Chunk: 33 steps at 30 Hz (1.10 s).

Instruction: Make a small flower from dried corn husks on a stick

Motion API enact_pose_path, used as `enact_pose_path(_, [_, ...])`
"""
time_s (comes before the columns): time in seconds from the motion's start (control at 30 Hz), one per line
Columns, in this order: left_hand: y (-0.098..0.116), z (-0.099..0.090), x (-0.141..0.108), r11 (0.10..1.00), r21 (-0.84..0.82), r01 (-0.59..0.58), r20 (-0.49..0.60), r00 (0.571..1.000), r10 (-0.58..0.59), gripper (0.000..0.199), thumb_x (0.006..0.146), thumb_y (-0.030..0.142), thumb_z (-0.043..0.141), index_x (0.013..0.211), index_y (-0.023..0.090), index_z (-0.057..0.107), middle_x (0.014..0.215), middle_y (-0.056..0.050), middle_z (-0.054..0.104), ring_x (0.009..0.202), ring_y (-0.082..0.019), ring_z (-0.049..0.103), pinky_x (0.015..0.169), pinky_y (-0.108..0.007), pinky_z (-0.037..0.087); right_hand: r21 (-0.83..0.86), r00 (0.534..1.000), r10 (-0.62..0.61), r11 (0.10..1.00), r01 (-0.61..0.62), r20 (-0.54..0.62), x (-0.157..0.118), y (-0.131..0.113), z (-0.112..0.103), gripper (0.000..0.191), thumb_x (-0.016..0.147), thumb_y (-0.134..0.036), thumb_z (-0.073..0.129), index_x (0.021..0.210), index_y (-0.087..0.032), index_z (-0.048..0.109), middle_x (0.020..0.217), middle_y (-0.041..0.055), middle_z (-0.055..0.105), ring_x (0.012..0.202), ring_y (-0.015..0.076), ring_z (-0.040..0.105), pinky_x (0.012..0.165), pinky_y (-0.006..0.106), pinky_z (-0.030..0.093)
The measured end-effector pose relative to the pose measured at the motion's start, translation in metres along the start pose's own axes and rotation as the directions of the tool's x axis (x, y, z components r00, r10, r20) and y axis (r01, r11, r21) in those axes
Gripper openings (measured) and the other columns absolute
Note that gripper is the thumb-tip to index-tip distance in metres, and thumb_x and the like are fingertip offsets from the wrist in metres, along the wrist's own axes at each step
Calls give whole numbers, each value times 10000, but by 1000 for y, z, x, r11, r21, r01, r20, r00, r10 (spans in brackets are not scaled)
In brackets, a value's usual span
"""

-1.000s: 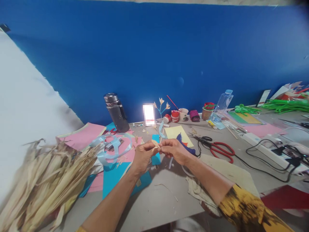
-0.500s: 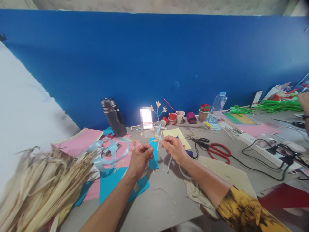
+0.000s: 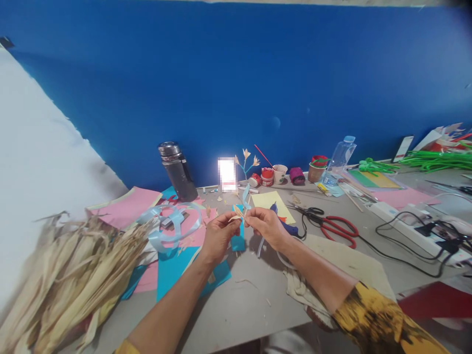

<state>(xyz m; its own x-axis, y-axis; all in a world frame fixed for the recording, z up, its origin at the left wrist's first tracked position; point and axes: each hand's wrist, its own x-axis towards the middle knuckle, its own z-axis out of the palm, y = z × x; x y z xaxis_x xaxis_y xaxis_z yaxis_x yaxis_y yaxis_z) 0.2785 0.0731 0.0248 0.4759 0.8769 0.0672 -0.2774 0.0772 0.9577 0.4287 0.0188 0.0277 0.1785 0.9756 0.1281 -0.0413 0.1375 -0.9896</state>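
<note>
Above the middle of the table, my left hand and my right hand meet at the fingertips around a small pale husk flower. Both are closed in a pinch, left at the petals and right at the base. A light-blue ribbon strip rises from beside the right fingers. Under the hands lies a narrow blue paper strip. Just right of my right hand is a blue glue gun, partly hidden. Behind, a stem with several husk flowers stands upright.
Dry husks heap at left beside a coil of blue ribbon. A dark flask stands at the back. Red-handled scissors, a power strip and black cables lie at right. A bottle is behind.
My left hand has moved right and up to meet the right hand, and its fingers now pinch the husk flower. The view has tilted down slightly. Another person's hand at the right edge has left view.
</note>
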Motion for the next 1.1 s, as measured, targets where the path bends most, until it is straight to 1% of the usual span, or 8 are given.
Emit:
enact_pose_path(0.13, [-3, 0, 0, 996, 75, -38, -25, 999, 40, 209, 658, 290, 794, 798, 146, 736, 649, -16, 625, 573, -106, 497, 570, -249, 406, -59, 1000, -9, 998, 10, 16, 0, 2, 1, 122, 746, -279, 597, 694, -171, 621, 643, -18, 599, 503, 78, 396, 463, 213, 302])
enact_pose_path(0.27, [-4, 0, 0, 998, 59, -32, -30, 999, 34, 204, 657, 319, 804, 699, 149, 699, 620, -7, 599, 565, -103, 484, 552, -238, 387, -86, 1000, -15, 996, 17, 27, -2, 1, 3, 116, 749, -265, 587, 689, -170, 618, 646, -17, 604, 509, 80, 391, 475, 217, 308])
enact_pose_path(0.4, [-7, -4, 1, 998, 29, -52, 0, 999, 52, 203, 681, 324, 801, 708, 151, 698, 639, 0, 582, 586, -98, 475, 564, -229, 382, -110, 997, -74, 991, 76, 30, -5, -3, 3, 127, 761, -281, 593, 694, -174, 605, 647, -14, 599, 544, 97, 446, 519, 230, 347])
enact_pose_path(0.53, [-9, -8, 2, 994, 101, -53, 3, 999, 53, 204, 695, 337, 794, 703, 157, 697, 629, 1, 581, 580, -104, 478, 569, -234, 384, -197, 990, -137, 970, 140, 32, -6, -4, 3, 97, 752, -245, 573, 685, -176, 588, 653, -13, 590, 608, 117, 487, 569, 236, 371])
enact_pose_path(0.7, [0, -5, -1, 971, 206, -118, 21, 993, 117, 164, 711, 311, 770, 693, 161, 705, 604, 8, 563, 592, -105, 467, 586, -230, 383, -273, 991, -136, 953, 130, -3, -7, -4, 3, 85, 726, -237, 557, 669, -176, 576, 643, -17, 563, 593, 113, 460, 554, 233, 354])
enact_pose_path(0.8, [4, -1, -3, 965, 212, -156, 53, 988, 148, 160, 716, 305, 762, 682, 162, 702, 620, 7, 560, 603, -106, 464, 596, -231, 387, -342, 991, -131, 933, 113, -32, -9, -6, 4, 82, 714, -233, 551, 654, -180, 568, 626, -20, 546, 577, 113, 439, 544, 237, 344])
enact_pose_path(0.9, [4, 0, -4, 963, 219, -156, 54, 988, 148, 177, 713, 325, 766, 687, 162, 699, 609, 5, 555, 602, -114, 469, 600, -239, 394, -411, 987, -144, 906, 103, -69, -11, -7, 5, 88, 709, -231, 551, 632, -189, 557, 593, -24, 526, 558, 115, 423, 525, 237, 322])
enact_pose_path(1.1, [1, 2, -5, 958, 227, -176, 72, 984, 163, 192, 743, 338, 736, 677, 164, 689, 603, 6, 553, 604, -119, 482, 611, -247, 395, -456, 981, -147, 887, 73, -128, -14, -9, 8, 84, 696, -222, 558, 616, -201, 543, 552, -33, 521, 530, 116, 417, 508, 240, 296])
